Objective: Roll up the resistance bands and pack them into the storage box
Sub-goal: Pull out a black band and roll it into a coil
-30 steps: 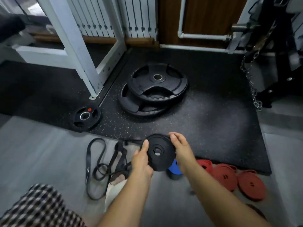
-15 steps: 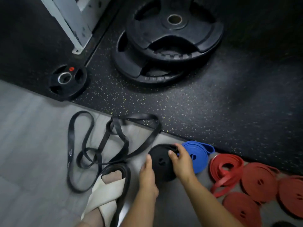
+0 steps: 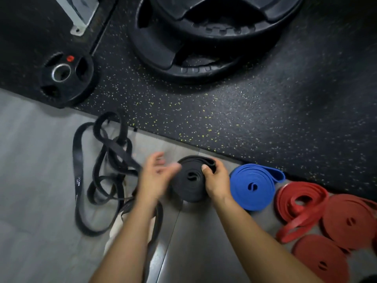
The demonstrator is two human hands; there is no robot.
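The weight plates sit back on the mat, whose edge runs just behind the work; bare floor lies open to the left. Red rolls and a blue roll lie finished, loose black bands wait unrolled, and no box shows, so packing looks unstarted. The right hand pinches the black roll on the floor beside the blue; the left hand is spread, blurred, alongside.

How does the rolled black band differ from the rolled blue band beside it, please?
The black roll is dark, the blue roll bright blue. The right hand grips the black roll; the blue roll lies unheld. The black roll's outer end is pinned under that hand; the blue roll's end loops loose toward the mat. Both are coiled and sit on the grey floor.
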